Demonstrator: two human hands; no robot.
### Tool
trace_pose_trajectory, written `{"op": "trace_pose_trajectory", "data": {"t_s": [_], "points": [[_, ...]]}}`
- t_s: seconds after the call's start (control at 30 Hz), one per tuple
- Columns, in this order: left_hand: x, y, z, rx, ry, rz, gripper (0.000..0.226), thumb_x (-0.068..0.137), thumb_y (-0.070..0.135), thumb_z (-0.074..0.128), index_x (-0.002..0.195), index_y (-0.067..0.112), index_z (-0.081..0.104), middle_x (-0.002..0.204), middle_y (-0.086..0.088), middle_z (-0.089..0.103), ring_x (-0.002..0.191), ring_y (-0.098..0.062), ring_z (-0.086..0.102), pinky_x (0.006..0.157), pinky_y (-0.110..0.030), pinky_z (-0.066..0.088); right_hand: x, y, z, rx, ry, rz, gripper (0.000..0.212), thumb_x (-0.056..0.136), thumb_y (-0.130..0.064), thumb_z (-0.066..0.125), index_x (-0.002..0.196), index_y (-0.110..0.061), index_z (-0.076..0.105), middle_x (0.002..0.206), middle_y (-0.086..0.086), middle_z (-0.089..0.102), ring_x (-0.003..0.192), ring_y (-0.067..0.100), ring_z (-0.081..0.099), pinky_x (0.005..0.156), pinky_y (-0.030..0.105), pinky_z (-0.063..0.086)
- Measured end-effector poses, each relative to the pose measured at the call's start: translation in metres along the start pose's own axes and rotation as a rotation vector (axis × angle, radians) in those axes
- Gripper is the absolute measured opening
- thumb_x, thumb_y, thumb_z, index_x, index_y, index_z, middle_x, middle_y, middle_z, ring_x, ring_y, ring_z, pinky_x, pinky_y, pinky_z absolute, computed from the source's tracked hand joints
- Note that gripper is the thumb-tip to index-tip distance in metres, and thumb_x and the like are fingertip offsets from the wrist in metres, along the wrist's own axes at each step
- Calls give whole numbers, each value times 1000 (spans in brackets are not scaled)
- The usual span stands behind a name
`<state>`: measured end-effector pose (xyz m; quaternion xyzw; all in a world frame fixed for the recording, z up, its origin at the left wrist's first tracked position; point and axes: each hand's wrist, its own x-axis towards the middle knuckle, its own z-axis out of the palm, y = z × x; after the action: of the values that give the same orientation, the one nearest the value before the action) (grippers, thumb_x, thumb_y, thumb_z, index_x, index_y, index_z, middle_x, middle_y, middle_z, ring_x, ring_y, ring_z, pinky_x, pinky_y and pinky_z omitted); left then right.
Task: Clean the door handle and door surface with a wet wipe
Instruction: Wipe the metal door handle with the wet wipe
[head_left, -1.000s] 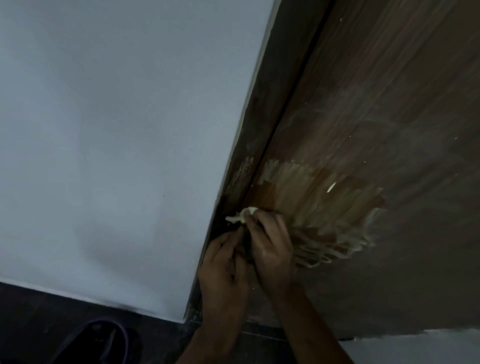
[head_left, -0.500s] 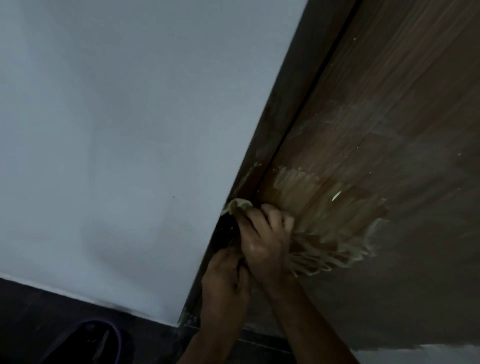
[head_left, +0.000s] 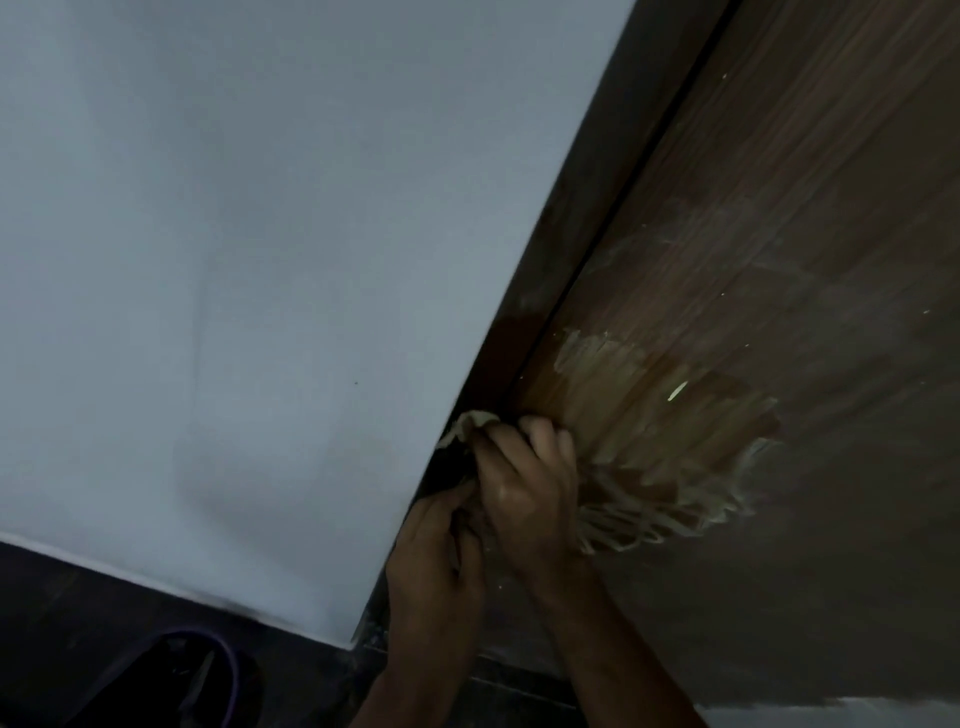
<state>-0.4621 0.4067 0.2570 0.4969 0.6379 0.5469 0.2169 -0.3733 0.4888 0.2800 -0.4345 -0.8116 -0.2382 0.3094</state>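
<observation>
The brown wooden door (head_left: 779, 234) fills the right side, with a pale patch of peeled veneer (head_left: 649, 441) low on it. My right hand (head_left: 530, 483) presses a crumpled pale wet wipe (head_left: 470, 423) against the door's lower left edge, where it meets the dark frame (head_left: 587, 234). Only the wipe's top corner shows above my fingers. My left hand (head_left: 436, 561) sits just below and left of the right hand, fingers curled at the frame edge; what it holds is hidden. No door handle is in view.
A white wall (head_left: 260, 260) covers the left side, ending at a dark floor (head_left: 78, 623). A dark slipper with a purple rim (head_left: 171, 675) lies on the floor at the lower left. A pale painted strip (head_left: 831, 714) shows at the bottom right.
My right hand with the wipe has slid slightly up and left along the door edge toward the frame. The left hand stayed just below it. The view has tilted a little.
</observation>
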Motion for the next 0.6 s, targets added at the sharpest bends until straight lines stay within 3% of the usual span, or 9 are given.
{"op": "trace_pose_trajectory", "data": {"t_s": [0.1, 0.17, 0.27, 0.3, 0.4, 0.5, 0.6], "points": [[-6, -5, 1, -9, 2, -25, 42, 84, -7, 60, 120, 12, 71, 114, 9, 66, 105, 5, 52, 93, 3, 31, 16, 0, -4, -15, 186, 85, 10, 92, -11, 70, 101, -14, 73, 93, -1, 69, 82, 22, 52, 69, 35, 33], [-11, -8, 3, -27, 3, -83, 46, 84, -12, 61, 121, 13, 71, 114, 10, 66, 106, 0, 56, 90, 4, 32, 23, -10, -3, -39, 248, 132, 7, 95, -9, 65, 95, -13, 71, 81, -1, 65, 77, 21, 51, 69, 34, 28], [-18, -11, 7, -103, 35, -205, 37, 90, -6, 60, 117, 16, 72, 107, 7, 70, 100, -13, 65, 82, 1, 38, 10, -32, 4, -79, 125, 186, 20, 89, 0, 57, 75, -13, 62, 66, 2, 58, 76, 24, 54, 71, 37, 30], [-21, -11, 8, -143, 60, -258, 37, 91, -4, 59, 117, 18, 72, 104, 8, 70, 99, -15, 65, 81, -3, 41, 2, -39, 7, -89, 52, 189, 20, 83, 1, 57, 69, -13, 60, 63, 3, 58, 77, 26, 57, 73, 38, 32], [-26, -18, 8, -218, 115, -363, 46, 91, -6, 54, 118, 27, 71, 107, 8, 73, 100, -12, 67, 90, -34, 55, -10, -48, 10, -96, -87, 226, 16, 77, -5, 54, 63, -11, 61, 59, 4, 59, 80, 27, 65, 76, 41, 35], [-33, -22, -1, -156, 127, -256, 48, 89, -10, 50, 119, 24, 68, 114, 4, 70, 107, -13, 64, 93, -41, 53, 2, -46, 6, -102, -35, 292, 13, 77, -3, 66, 69, -12, 64, 61, 2, 61, 80, 26, 60, 74, 39, 34], [-37, -24, -17, -108, 168, 9, 41, 86, -8, 49, 119, 6, 68, 115, -4, 64, 110, -19, 62, 90, -31, 51, 19, -46, 5, -32, 86, 333, 13, 81, 2, 62, 78, -9, 68, 64, 7, 62, 72, 26, 53, 65, 38, 41]]}}
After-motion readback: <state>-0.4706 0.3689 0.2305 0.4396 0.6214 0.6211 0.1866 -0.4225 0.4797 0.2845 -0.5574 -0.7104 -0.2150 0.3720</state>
